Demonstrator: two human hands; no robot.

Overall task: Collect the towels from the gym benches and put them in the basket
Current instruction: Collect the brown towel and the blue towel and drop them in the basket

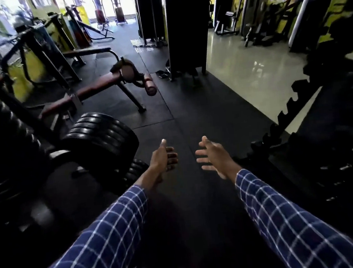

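Right now I have both arms stretched out in front of me over the dark rubber floor (191, 115), and neither hand carries anything. My left hand (162, 157) has its thumb raised and its fingers loosely curled inward, gripping nothing. My right hand (212, 155) is spread, fingers apart and pointing toward the left one, palm turned inward. The two hands are near each other but not touching. Both sleeves (296, 226) are blue with a white check pattern.

I can see no towel and no basket from this view. To my left front stands a padded bench (94, 86) with reddish-brown cushions and a roller pad (150, 86) at its near end; its top looks bare from what I can tell. A second flat bench (87, 52) sits further back, its top also showing nothing on it. Close on my left is a stack of black weight plates (101, 136) on a machine. On my right a toothed black rack (292, 106) runs along the edge where the rubber floor meets a pale shiny floor (247, 72). A tall dark column (185, 26) stands ahead in the middle.
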